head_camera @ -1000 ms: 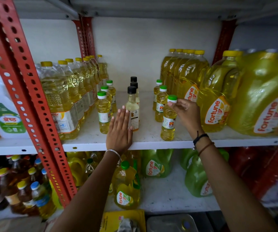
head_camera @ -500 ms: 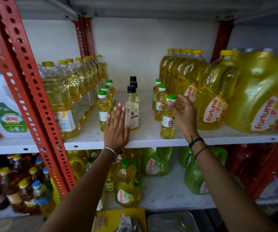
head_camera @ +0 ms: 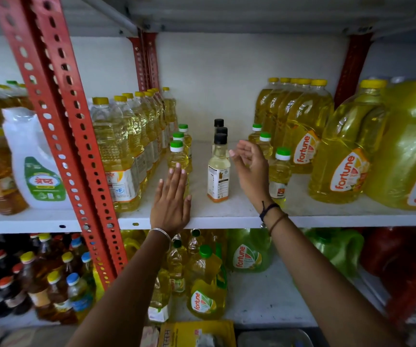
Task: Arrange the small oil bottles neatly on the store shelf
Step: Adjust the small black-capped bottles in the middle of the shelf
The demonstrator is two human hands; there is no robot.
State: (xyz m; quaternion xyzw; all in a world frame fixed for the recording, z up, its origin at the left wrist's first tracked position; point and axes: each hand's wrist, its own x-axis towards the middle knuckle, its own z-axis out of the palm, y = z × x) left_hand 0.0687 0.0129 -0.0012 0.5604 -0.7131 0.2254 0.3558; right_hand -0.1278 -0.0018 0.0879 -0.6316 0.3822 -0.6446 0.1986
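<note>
On the white shelf (head_camera: 227,217) stand three short rows of small bottles. The left row has green caps, its front bottle (head_camera: 177,156) just behind my left hand (head_camera: 170,201), which lies flat with fingers together, fingertips touching that bottle. The middle row has black caps, with the front clear bottle (head_camera: 218,171) upright. The right row has green caps, its front bottle (head_camera: 280,171) standing free. My right hand (head_camera: 248,169) hovers between the middle and right rows, fingers loosely spread, holding nothing.
Tall yellow-capped oil bottles (head_camera: 116,151) line the left, and big Fortune jugs (head_camera: 339,156) crowd the right. A red perforated upright (head_camera: 59,126) crosses in front at left. Below, the lower shelf holds more bottles and green jugs (head_camera: 247,251).
My right hand has let go of the front right green-capped bottle and moved left toward the black-capped row. My left hand slid left, from beside the clear bottle to the left row's front bottle.
</note>
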